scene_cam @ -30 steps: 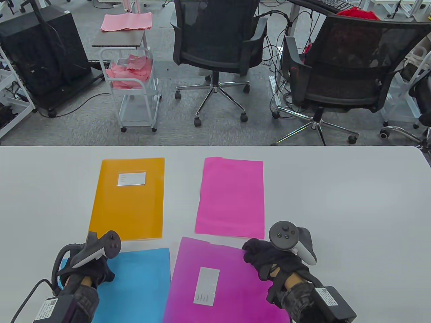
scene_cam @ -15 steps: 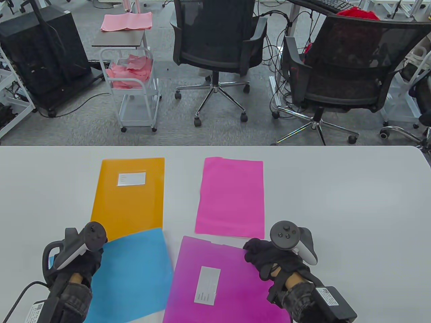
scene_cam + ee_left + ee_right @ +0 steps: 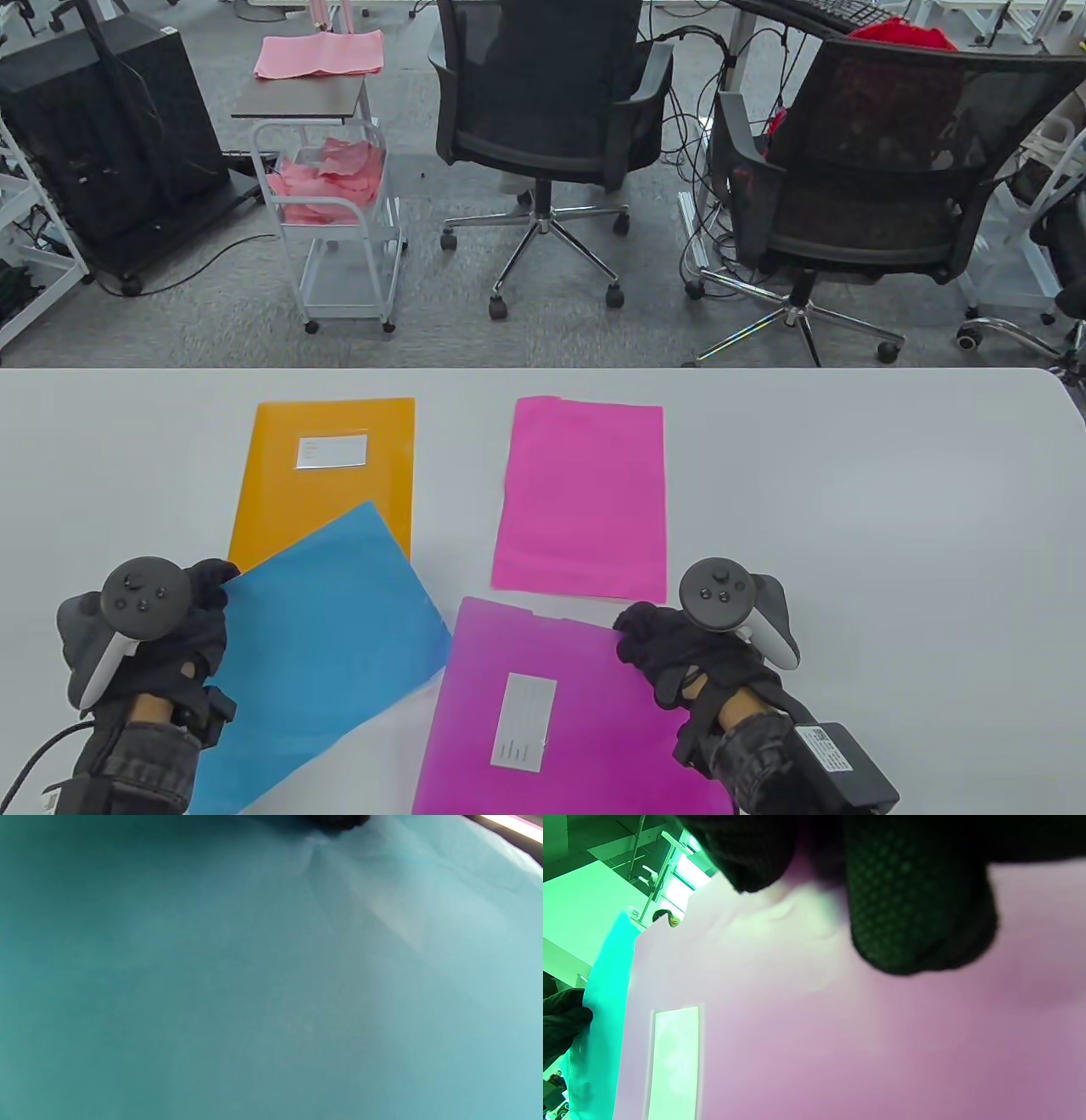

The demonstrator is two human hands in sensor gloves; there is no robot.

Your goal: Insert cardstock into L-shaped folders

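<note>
My left hand (image 3: 182,624) grips the left edge of a blue cardstock sheet (image 3: 331,628) and holds it lifted and tilted, its far corner over the orange folder (image 3: 327,475). The blue sheet fills the left wrist view (image 3: 271,984). My right hand (image 3: 666,649) grips the far right corner of the magenta L-shaped folder (image 3: 551,705), which has a white label (image 3: 523,722) and lies at the front centre. In the right wrist view my fingers (image 3: 916,912) press on the folder's surface (image 3: 882,1048). A pink cardstock sheet (image 3: 581,501) lies flat behind it.
The white table (image 3: 891,526) ends at a far edge, with two black office chairs (image 3: 551,127) and a white cart (image 3: 339,229) on the floor beyond. The right part of the table holds nothing but my right arm.
My left hand has lifted the blue sheet off the table and swung it up and to the left, rotating it so that its far corner now overlaps the orange folder. My right hand has stayed put.
</note>
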